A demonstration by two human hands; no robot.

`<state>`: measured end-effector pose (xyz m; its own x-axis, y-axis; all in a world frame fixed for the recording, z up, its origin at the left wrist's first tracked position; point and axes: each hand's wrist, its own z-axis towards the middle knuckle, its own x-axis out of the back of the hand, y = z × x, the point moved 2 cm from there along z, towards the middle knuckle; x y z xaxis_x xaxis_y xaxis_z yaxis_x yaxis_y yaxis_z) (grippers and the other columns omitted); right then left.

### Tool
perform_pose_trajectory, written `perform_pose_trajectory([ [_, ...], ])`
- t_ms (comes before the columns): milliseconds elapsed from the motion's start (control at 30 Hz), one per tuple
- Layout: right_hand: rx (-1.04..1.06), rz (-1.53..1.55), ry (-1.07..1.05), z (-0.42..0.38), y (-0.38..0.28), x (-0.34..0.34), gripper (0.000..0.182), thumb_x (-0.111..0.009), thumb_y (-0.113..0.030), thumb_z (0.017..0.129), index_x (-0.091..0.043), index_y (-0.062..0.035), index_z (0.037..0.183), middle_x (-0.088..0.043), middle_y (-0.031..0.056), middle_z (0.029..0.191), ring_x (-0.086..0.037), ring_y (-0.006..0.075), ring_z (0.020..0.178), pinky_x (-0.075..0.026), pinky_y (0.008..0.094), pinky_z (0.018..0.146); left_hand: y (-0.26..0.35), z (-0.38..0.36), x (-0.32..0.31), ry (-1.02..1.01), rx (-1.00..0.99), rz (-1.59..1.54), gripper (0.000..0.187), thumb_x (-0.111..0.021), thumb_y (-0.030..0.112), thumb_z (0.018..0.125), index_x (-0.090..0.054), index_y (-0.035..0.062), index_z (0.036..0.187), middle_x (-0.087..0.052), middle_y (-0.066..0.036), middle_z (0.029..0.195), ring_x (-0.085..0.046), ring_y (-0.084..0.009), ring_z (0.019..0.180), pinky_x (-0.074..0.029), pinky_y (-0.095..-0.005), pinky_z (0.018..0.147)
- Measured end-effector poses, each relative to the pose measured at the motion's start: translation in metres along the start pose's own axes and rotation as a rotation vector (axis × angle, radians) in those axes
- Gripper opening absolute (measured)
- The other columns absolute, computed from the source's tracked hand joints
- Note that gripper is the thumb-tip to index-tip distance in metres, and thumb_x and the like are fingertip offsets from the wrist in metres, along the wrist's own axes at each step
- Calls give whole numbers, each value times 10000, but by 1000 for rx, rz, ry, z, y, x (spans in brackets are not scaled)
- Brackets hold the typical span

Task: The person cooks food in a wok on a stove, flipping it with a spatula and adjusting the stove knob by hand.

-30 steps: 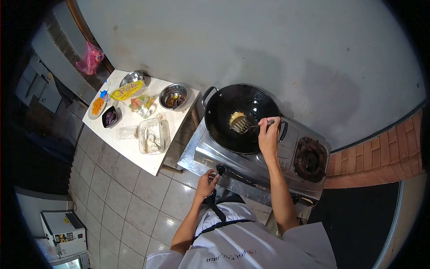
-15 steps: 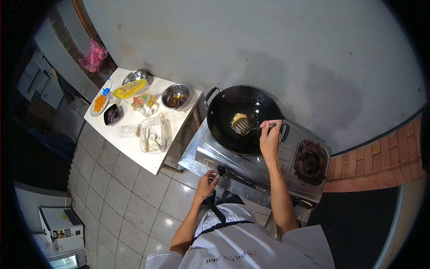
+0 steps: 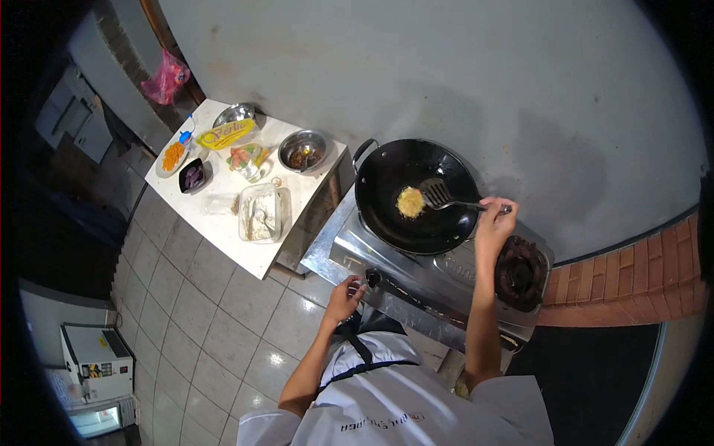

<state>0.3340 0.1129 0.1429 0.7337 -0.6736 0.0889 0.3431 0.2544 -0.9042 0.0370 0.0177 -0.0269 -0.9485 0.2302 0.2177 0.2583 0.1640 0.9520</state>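
Observation:
My right hand (image 3: 494,227) grips the handle of a slotted metal spatula (image 3: 437,195) over the black wok (image 3: 387,171). Beside the spatula's slotted head, a round golden piece of frying food (image 3: 410,202) lies in oil at the wok's bottom. The wok sits on the left burner of a steel gas stove (image 3: 394,276). Down at the stove's front, my left hand (image 3: 344,299) has its thumb and fingers curled at the black stove knob (image 3: 372,278).
A white table (image 3: 260,266) at the left bears a steel bowl (image 3: 303,151) of dark sauce, a clear container (image 3: 260,214) of white powder, a yellow packet (image 3: 225,134) and a plate of orange pieces (image 3: 172,157). The bare right burner (image 3: 519,269) is near my right forearm. A wall stands behind.
My right hand and the spatula have moved right and slightly up, off the food, which now shows fully. My left hand stays at the knob. The view has shifted slightly.

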Motion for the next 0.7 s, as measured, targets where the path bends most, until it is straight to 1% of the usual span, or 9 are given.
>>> perform_pose_trajectory([
  [133, 9, -65, -97, -4, -1, -9, 68, -439, -60, 934, -422, 4, 923, -605, 84, 813, -507, 89, 641, -412, 234, 594, -6, 1, 4, 13, 10, -1, 317, -609, 169, 865, -542, 0, 1125, -631, -142, 848, -631, -183, 688, -499, -296, 609],
  [200, 56, -54, -127, -14, 10, -18, 61, -434, -59, 937, -416, -2, 927, -603, 76, 822, -475, 72, 577, -392, 219, 536, -7, 2, 5, 30, 11, 5, 319, -609, 172, 866, -542, 1, 1127, -629, -140, 855, -630, -179, 689, -497, -293, 608],
  [267, -51, 102, -147, -21, 16, -25, 55, -438, -58, 937, -409, -12, 932, -600, 67, 829, -452, 61, 531, -376, 210, 485, -7, 3, 6, 32, 10, -2, 320, -608, 174, 867, -542, 1, 1128, -628, -138, 855, -628, -174, 688, -497, -291, 606],
  [300, -21, 114, -136, -21, 20, -29, 58, -446, -57, 933, -404, -17, 937, -599, 66, 830, -441, 59, 510, -366, 207, 456, -6, 3, 5, 30, 9, -4, 321, -607, 176, 869, -541, 1, 1130, -626, -135, 856, -625, -169, 688, -496, -288, 604],
  [400, -12, 53, -153, -22, 28, -34, 64, -446, -60, 936, -404, -12, 933, -598, 71, 825, -449, 64, 517, -371, 209, 474, -4, 2, 3, 10, 38, -32, 318, -607, 173, 869, -541, 1, 1129, -624, -127, 852, -618, -158, 679, -496, -287, 598],
  [433, -9, -56, -176, -22, 33, -33, 74, -448, -57, 935, -400, -1, 928, -591, 86, 817, -507, 104, 581, -410, 232, 543, -4, 3, 2, 8, 40, -32, 318, -607, 173, 869, -541, 1, 1129, -624, -127, 852, -618, -158, 679, -496, -287, 598],
  [467, -12, -57, -175, -24, 40, -34, 74, -448, -57, 935, -400, -1, 928, -591, 86, 817, -507, 104, 581, -410, 232, 543, -4, 3, 2, 11, 27, -29, 315, -607, 168, 868, -541, 2, 1127, -622, -121, 849, -613, -150, 675, -494, -283, 593],
  [533, 124, -109, -154, -26, 46, -35, 57, -437, -31, 935, -389, -2, 926, -582, 82, 823, -439, 54, 554, -386, 209, 512, -4, 3, 1, 13, 18, -26, 311, -608, 164, 867, -542, 2, 1125, -620, -116, 846, -609, -143, 670, -492, -279, 587],
  [700, 182, -120, -146, -35, 35, -38, 65, -434, -24, 934, -376, 4, 928, -568, 92, 829, -480, 85, 643, -417, 221, 609, -5, 5, -4, -4, 52, -75, 296, -609, 149, 867, -542, 8, 1119, -615, -87, 818, -601, -117, 654, -481, -256, 576],
])
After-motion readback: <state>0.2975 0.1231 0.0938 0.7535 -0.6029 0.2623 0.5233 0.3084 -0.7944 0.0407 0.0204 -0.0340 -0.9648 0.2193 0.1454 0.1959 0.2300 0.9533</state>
